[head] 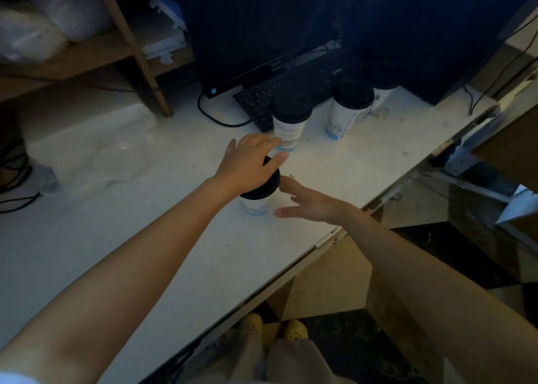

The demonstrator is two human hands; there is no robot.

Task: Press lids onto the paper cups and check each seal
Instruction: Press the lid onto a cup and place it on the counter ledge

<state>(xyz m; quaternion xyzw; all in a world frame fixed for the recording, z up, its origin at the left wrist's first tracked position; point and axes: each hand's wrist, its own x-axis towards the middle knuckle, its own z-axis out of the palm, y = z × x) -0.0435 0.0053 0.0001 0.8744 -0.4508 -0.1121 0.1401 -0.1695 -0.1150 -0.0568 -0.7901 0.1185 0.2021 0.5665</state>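
The left hand lies spread, palm down, on the lid of the cup under it; the right hand is open just beside, touching nothing; pressing seems underway, next a firm push round the rim.

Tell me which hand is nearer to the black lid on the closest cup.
Left. The left hand lies on top of the black lid, covering most of it. The right hand is open just to the lid's right, fingertips close to its edge but apparently not touching.

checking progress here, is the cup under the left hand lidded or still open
Lidded: a black lid sits on the cup, with the left hand flat on top. Whether it is fully sealed cannot be told.
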